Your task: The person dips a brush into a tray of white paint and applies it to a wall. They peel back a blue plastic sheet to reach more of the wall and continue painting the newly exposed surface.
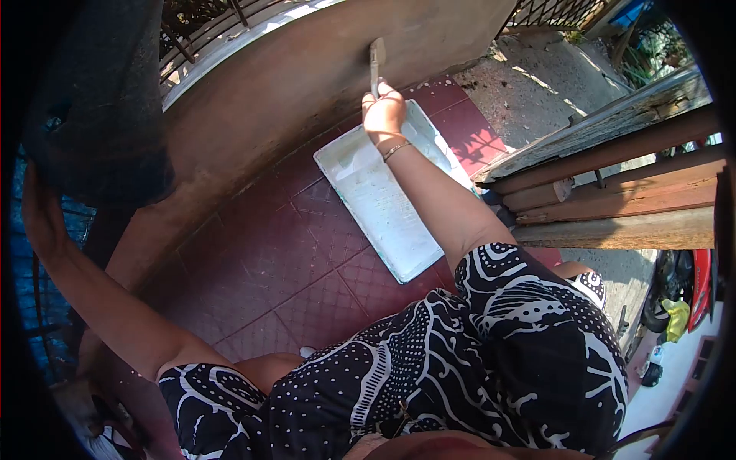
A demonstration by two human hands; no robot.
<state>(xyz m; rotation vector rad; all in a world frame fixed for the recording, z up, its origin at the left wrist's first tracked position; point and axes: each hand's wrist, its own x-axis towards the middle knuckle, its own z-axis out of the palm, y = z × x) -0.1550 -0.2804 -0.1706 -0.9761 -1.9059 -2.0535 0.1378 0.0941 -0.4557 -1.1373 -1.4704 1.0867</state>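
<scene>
My right hand [383,112] is closed around the handle of a flat paintbrush [376,65]. The brush points upward, its head overlapping the lower part of the plain brownish wall [268,115]. Below that hand lies a white rectangular tray [376,203], smeared with whitish paint and partly covered by my forearm. My left hand [42,192] reaches up at the far left beside a large dark hanging cloth [107,115]; its fingers are hidden there.
Dark red floor tiles [284,261] run along the wall. Wooden beams [613,199] stand to my right, close to my elbow. Metal bars top the wall, and blue mesh [65,261] hangs at the left. A red vehicle part [701,287] shows at the right edge.
</scene>
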